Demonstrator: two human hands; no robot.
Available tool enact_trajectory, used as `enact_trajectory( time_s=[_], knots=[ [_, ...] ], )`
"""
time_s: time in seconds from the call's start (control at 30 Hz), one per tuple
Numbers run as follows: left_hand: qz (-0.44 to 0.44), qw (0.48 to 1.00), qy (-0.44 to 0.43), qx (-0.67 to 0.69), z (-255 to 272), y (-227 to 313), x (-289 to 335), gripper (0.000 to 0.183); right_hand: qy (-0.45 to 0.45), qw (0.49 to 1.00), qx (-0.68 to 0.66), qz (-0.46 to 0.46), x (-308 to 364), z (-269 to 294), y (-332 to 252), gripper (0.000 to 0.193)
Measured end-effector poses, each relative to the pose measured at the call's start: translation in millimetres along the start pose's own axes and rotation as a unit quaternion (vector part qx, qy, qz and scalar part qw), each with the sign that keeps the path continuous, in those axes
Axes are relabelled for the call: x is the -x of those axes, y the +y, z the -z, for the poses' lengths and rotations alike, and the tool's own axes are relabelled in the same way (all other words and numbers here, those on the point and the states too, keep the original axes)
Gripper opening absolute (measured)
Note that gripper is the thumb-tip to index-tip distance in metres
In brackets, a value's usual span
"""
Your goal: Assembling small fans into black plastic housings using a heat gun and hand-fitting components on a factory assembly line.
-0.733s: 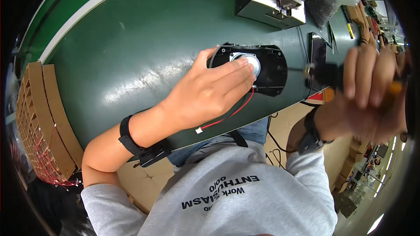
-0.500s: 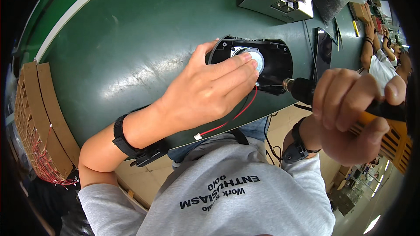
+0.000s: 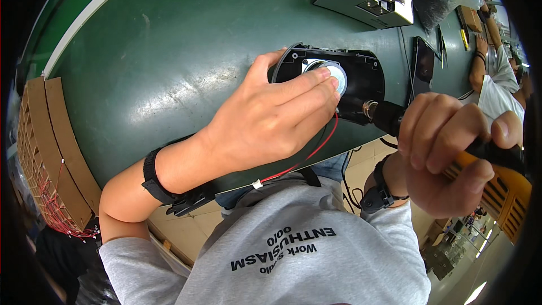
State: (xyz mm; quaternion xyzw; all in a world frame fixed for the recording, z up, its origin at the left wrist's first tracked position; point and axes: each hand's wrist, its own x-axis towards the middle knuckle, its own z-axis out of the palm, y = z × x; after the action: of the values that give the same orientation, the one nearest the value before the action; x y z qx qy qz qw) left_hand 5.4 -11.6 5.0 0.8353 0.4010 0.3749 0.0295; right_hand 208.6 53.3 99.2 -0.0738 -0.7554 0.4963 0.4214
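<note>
On the green table lies a black plastic housing with a curved left rim. Inside it sits a round silver speaker, partly covered by fingers. My left hand grips the housing, its thumb at the left rim and its fingers pressed on the speaker. A red and black wire pair runs out beneath my hand to a small white connector at the table edge. My right hand is wrapped round a black and yellow power screwdriver. The tool's tip is at the housing's lower right edge; exact contact cannot be made out.
A metal machine stands at the back, beside a clear plastic bag of small dark parts. Right of the housing lies a glossy black panel. A cardboard box with wires is at left. Another person's arm rests far right.
The view has shifted slightly, moving the table things rightward. The screwdriver's tip has come a little left relative to the housing. My left hand keeps its hold.
</note>
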Motion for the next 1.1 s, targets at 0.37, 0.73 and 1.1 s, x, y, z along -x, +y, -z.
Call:
enact_trajectory(
  time_s=[0.37, 0.73, 1.1],
  knots=[
    [-0.002, 1.0, 0.002, -0.002, -0.3, -1.7, -0.4, 0.021, -0.006, 0.999, 0.04, -0.031, -1.6, -4.4, -7.0, 0.035],
    [-0.015, 1.0, -0.005, 0.006, -0.1, -6.2, -0.9, 0.019, -0.002, 0.999, -0.035, -0.01, -9.5, -6.1, 9.5, 0.022],
    [-0.04, 0.999, -0.015, -0.021, 7.2, -17.0, 2.6, 0.044, 0.188, 0.978, -0.072, 0.046, -7.7, -15.2, 3.2, 0.055]
  ],
)
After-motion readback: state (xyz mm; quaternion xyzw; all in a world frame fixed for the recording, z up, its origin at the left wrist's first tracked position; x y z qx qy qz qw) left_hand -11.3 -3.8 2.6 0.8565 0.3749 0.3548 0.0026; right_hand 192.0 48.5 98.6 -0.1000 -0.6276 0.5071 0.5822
